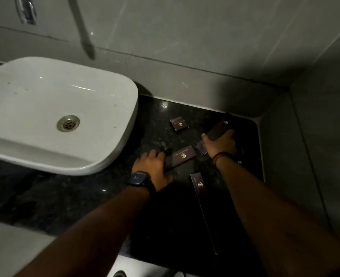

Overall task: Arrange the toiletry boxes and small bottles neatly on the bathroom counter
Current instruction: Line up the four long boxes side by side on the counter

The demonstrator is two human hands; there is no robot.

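Several dark brown toiletry boxes with gold logos lie scattered on the black granite counter [155,120], right of the sink. My right hand [221,143] is closed around a long box [220,126] that tilts toward the back corner. Fingers of my left hand [152,166] grip the left end of a flat box [182,156] lying on the counter. A small square box [179,124] sits apart near the back. A long narrow box [200,188] lies between my forearms. Another box [202,147] is partly hidden under my right hand. No bottle is clearly visible.
A white vessel sink [105,156] overhangs the counter at left, with a chrome spout [83,31] above it. Grey tiled walls [314,126] close the counter at the back and right. The counter's front edge runs under my forearms.
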